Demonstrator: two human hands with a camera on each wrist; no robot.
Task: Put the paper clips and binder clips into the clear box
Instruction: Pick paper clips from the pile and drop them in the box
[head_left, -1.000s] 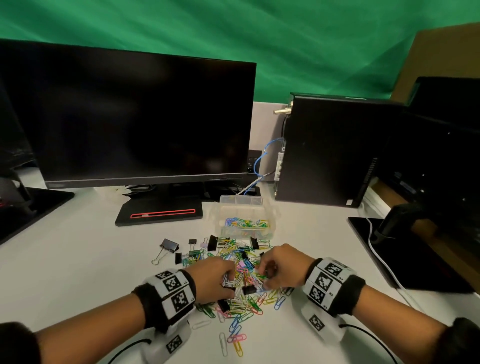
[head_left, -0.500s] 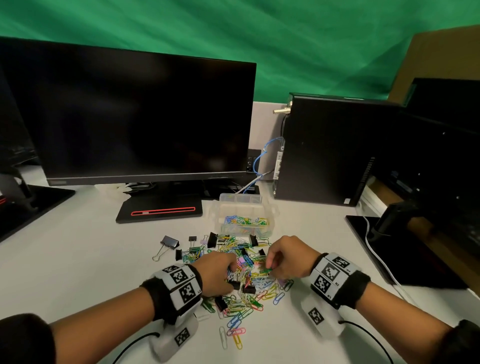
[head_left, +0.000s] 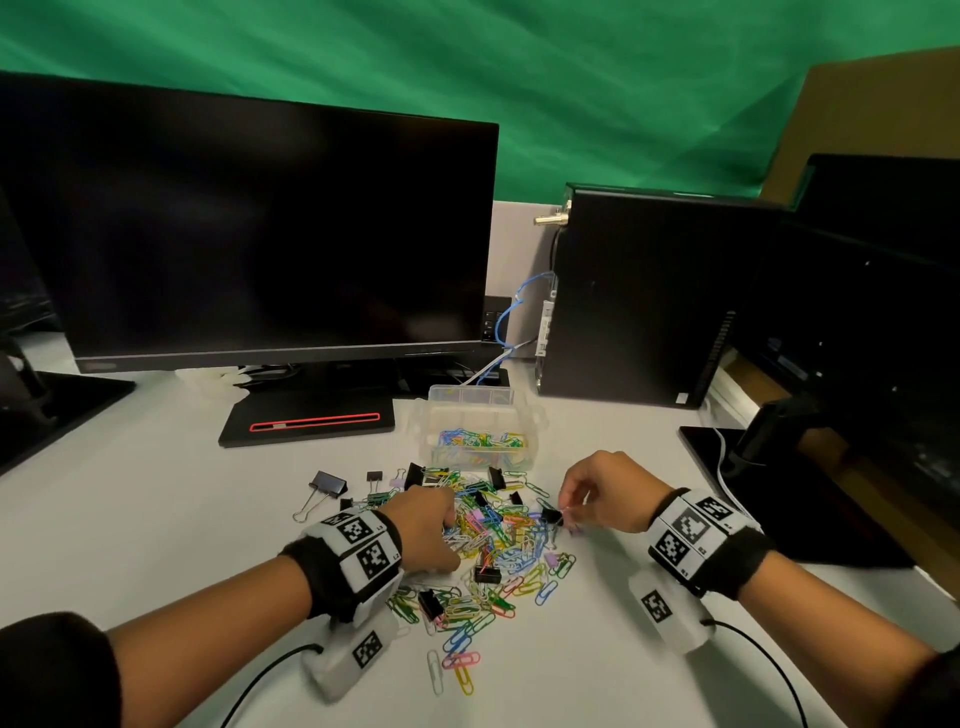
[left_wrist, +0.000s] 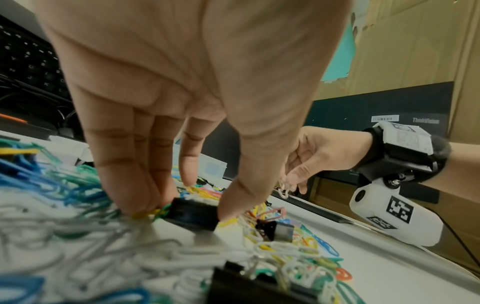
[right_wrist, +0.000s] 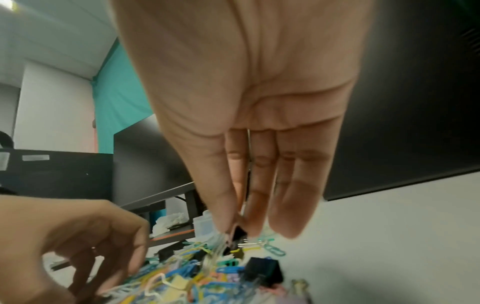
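A heap of coloured paper clips (head_left: 498, 540) mixed with black binder clips (head_left: 487, 574) lies on the white desk in front of the clear box (head_left: 478, 415), which holds several paper clips. My left hand (head_left: 441, 540) is down on the heap; in the left wrist view its thumb and fingers (left_wrist: 135, 193) pinch a black binder clip (left_wrist: 192, 215) along with some paper clips. My right hand (head_left: 563, 512) hovers at the heap's right edge and pinches a small black binder clip (right_wrist: 238, 233) with a few pale paper clips hanging from it.
A large monitor (head_left: 249, 234) and its stand base (head_left: 306, 418) stand behind the box on the left, a black computer case (head_left: 639, 296) on the right. More binder clips (head_left: 327, 483) lie left of the heap. A dark pad (head_left: 779, 499) lies right.
My right hand has pulled right and slightly up off the heap with the small binder clip. My left hand has stayed on the heap and closed on a binder clip.
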